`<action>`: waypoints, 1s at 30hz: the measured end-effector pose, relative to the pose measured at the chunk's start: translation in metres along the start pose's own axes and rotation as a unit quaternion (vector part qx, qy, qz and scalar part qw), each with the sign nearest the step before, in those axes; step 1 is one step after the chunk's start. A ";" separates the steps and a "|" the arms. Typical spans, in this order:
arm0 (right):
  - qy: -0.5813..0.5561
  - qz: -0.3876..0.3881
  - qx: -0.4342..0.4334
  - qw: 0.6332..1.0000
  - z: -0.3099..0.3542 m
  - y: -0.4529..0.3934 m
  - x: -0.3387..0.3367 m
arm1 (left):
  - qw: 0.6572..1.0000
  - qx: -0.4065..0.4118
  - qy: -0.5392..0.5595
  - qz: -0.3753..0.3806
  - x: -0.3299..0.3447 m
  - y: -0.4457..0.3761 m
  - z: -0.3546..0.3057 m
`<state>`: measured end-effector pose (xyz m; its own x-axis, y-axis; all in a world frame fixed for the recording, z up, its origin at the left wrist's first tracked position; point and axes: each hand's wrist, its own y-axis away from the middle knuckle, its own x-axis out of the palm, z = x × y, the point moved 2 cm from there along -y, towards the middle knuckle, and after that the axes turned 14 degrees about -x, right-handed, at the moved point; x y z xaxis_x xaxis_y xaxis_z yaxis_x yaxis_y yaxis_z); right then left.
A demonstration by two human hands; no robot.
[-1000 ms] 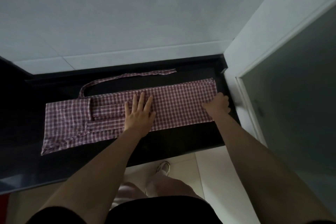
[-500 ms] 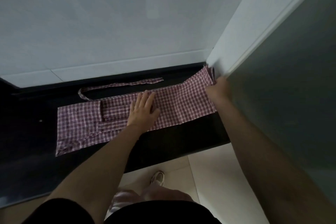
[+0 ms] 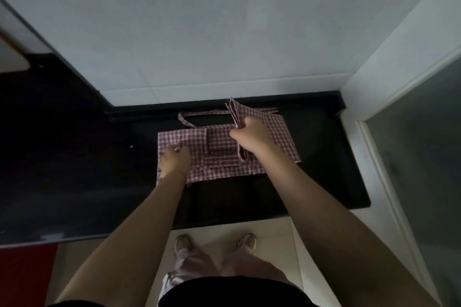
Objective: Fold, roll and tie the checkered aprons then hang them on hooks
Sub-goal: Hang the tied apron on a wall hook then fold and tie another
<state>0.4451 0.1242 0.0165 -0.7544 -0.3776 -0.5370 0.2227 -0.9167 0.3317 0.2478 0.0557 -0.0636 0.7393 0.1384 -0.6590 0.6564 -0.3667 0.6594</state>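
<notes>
A: Head view, only one. What's hidden?
B: Left fingers point(image 3: 177, 149) mostly tucked out of sight at the cloth; can't tell for sure if they pinch it or just press. Right forearm covers part of the apron point(image 3: 219, 157) near its front edge. Scene is dim, the check pattern blurs. Upper arms cut off at the bottom of the frame.

A: Apron position, axis?
B: On the black counter point(image 3: 324, 169), back near the wall point(image 3: 224, 32). Long axis runs left-right. Left part lies flat. Right end is lifted and swung over toward the middle, its corner sticking up and away toward the wall. A strap point(image 3: 199, 114) lies along the back edge, also left-right, looping down at its left end.

A: Hands?
B: Left hand point(image 3: 174, 159) knuckles up, low on the apron's left end, fingers curled at the fabric, arm straight out. Right hand point(image 3: 249, 134) raised over the middle, fist closed around the folded right end, a narrow loop of strap hanging beneath the wrist.

A: Anything else?
B: Shoes point(image 3: 245, 242) on pale floor tiles below the counter, frosted door point(image 3: 424, 157) at right.
</notes>
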 end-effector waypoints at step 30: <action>0.117 -0.234 0.015 0.965 0.012 -0.005 0.096 | 0.982 0.154 0.079 0.080 -0.065 -0.071 0.021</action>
<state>0.3640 0.0940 -0.0280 -0.6070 0.0547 -0.7928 -0.1293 -0.9911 0.0307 0.1501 0.0535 -0.0745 0.8594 0.1892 -0.4751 0.4716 -0.6524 0.5933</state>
